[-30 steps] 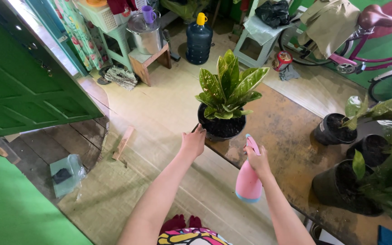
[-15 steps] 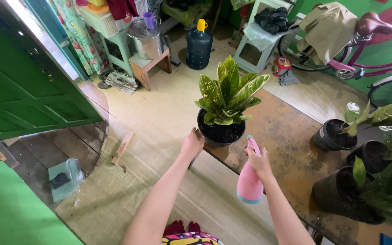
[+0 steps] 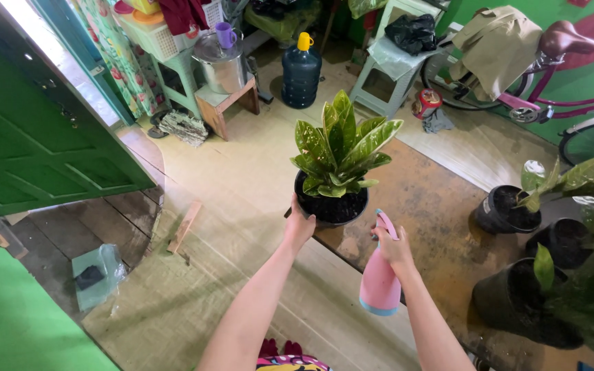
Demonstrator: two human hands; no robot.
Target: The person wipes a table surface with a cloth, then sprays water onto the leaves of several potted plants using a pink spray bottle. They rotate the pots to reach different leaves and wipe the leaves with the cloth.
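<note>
A black pot (image 3: pixel 331 209) of yellow-speckled green leaves (image 3: pixel 338 144) stands at the near edge of the stained brown worktop (image 3: pixel 434 206), with the left hand (image 3: pixel 298 225) cupped against its rim. The right hand (image 3: pixel 394 249) is wrapped around the neck of a pink spray bottle (image 3: pixel 379 282), just beside the pot. Three more black potted plants (image 3: pixel 517 206) crowd the worktop's right side.

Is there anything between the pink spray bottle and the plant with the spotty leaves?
Nothing visible. The pink spray bottle in the right hand has only bare tabletop between it and the plant pot, which the left hand touches.
</note>
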